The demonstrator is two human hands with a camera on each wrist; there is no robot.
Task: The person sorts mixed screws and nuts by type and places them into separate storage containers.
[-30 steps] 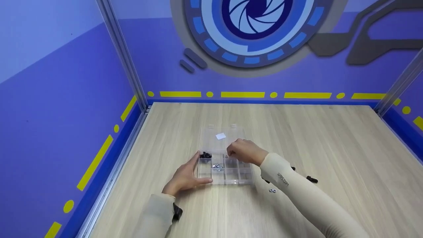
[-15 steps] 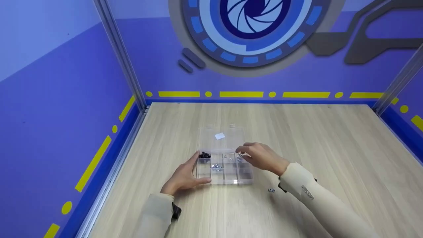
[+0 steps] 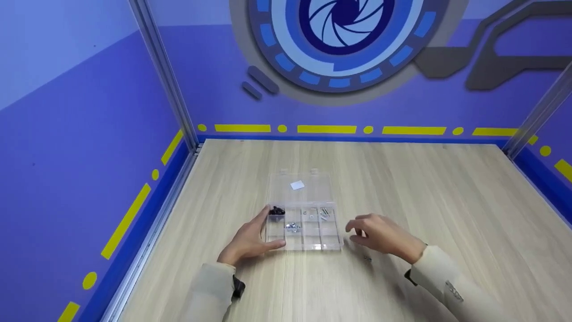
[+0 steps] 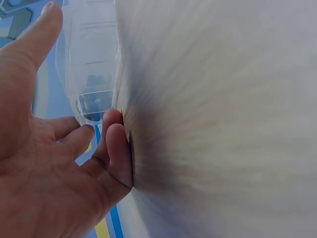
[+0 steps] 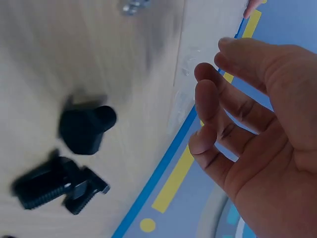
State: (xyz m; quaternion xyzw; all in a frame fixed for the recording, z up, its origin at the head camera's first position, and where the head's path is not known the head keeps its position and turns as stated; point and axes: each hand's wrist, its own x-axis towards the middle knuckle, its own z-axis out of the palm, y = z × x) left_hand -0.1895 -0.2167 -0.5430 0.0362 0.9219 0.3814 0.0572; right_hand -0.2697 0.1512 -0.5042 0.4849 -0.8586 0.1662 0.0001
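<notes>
The grip of the right hand (image 3: 382,232) is being held just beside the box's right side, its fingers loosely bent and nothing visibly being pinched. Along the left side of the clear compartment box (image 3: 330,246), the left hand (image 3: 251,241) is being spread, thumb at the near edge, fingers along the side wall; the light box is presumably being steadied so. By the dividers, kinds are apparently being separated: black screws (image 3: 277,211) far left, silver nuts (image 3: 293,227) in the next column, silver screws (image 3: 325,213) far right. With the lid (image 3: 308,194) folded back to the far side, the compartments are being exposed. By the tabletop (image 3: 290,295), small metal pieces (image 3: 367,259) are being carried near the right hand, and black bolts (image 5: 84,129), perhaps for easy reach.
</notes>
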